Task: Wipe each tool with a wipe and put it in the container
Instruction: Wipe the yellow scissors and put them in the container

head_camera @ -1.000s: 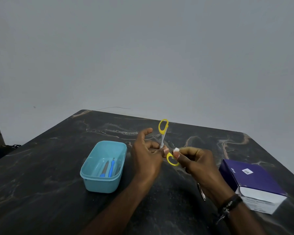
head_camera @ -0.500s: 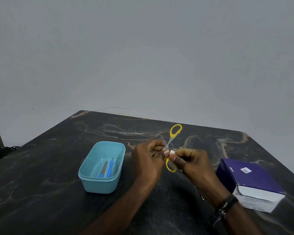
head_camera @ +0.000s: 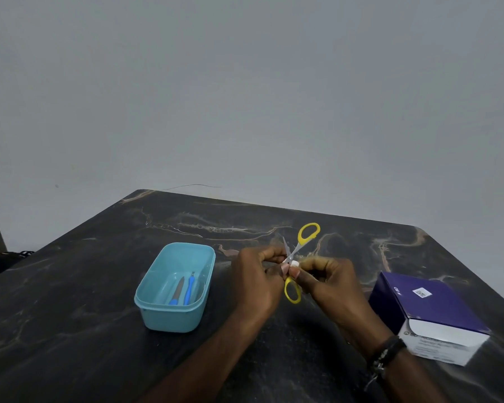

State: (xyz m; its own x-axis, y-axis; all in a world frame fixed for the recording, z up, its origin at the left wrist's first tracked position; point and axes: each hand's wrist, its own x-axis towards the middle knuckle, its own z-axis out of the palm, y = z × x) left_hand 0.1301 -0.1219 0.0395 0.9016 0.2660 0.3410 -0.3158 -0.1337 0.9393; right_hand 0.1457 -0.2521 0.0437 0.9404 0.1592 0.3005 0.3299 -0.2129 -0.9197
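Head view, single frame. Dark marbled table (head_camera: 70, 330); its near edge and right corner are cut off by the frame. Both hands meet above the table centre, just right of the container. Left hand (head_camera: 259, 283): fingers curled around the small yellow-handled scissors (head_camera: 298, 251), gripping them near the pivot; the exact contact point is hidden behind the knuckles. Scissors are spread open: one yellow loop points up and to the far right, clear of both hands; the other loop hangs low between the two hands, partly covered by the right thumb. A short stretch of blade tip shows above the left fingers; the rest of the blades is hidden. Right hand (head_camera: 332, 283): thumb and forefinger pinch a small white wipe (head_camera: 294, 263) against the scissors at the pivot; only a small corner of the wipe shows, so its size and fold cannot be made out. A dark bracelet (head_camera: 386, 354) sits on the right wrist. Teal plastic container (head_camera: 157, 312) stands to the left of the hands, open-topped; inside lie two tools (head_camera: 184, 289) with blue handles, side by side, with tips too small to identify; a possible third pale item beside them is unclear. Purple and white box (head_camera: 428, 306) sits at the right, with unreadable print on its near face.
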